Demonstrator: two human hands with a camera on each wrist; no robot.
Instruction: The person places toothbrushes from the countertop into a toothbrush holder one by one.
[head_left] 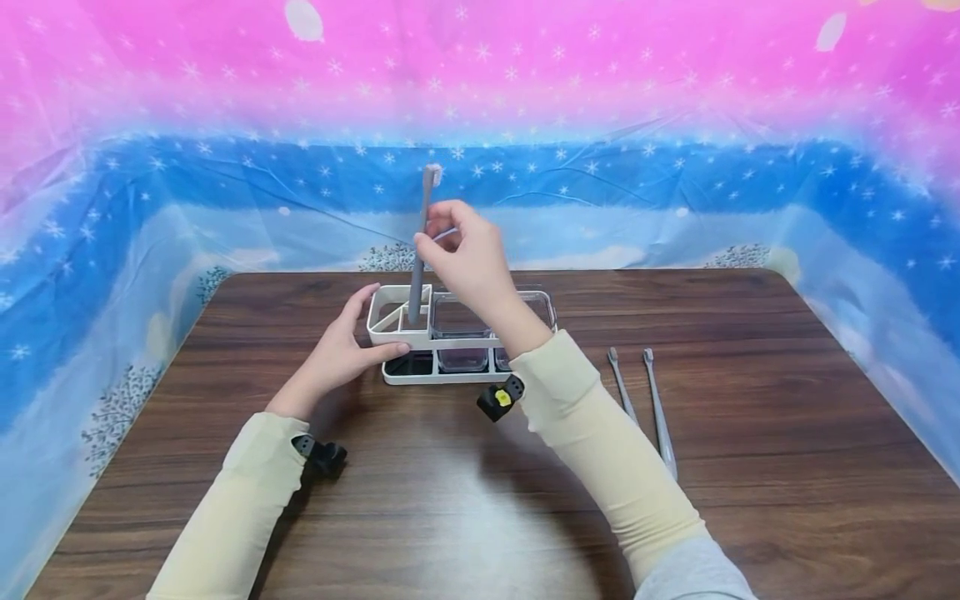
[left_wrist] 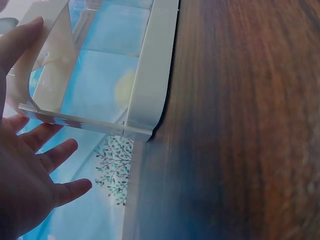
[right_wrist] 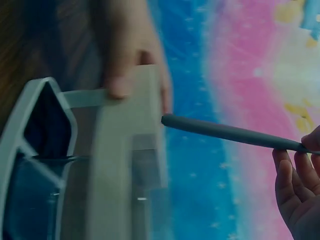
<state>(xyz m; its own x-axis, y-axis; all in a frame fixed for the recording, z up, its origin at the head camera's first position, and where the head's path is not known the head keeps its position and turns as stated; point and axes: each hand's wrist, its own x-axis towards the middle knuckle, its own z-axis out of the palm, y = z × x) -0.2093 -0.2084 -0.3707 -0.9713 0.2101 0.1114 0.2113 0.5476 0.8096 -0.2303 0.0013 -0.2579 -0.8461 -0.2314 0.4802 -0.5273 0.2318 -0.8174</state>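
Note:
A white two-tier toothbrush holder [head_left: 465,342] stands toward the back of the table. At its left end, my left hand [head_left: 333,350] grips the upper tier, thumb on the front and fingers round the far side. The left wrist view shows those fingers spread at the frame [left_wrist: 150,65]. Between thumb and fingers, my right hand [head_left: 476,258] pinches a grey toothbrush [head_left: 416,292] near its neck, bristles up. Its handle end points down over the small divided compartment at the left. In the right wrist view, the handle tip [right_wrist: 167,120] is right at the holder's upper edge.
Two more grey toothbrushes [head_left: 658,408] lie on the wooden table [head_left: 765,400], right of the holder and partly behind my right sleeve. Clear cups [head_left: 462,359] sit in the holder's middle and right. A patterned cloth [head_left: 675,183] hangs behind the table.

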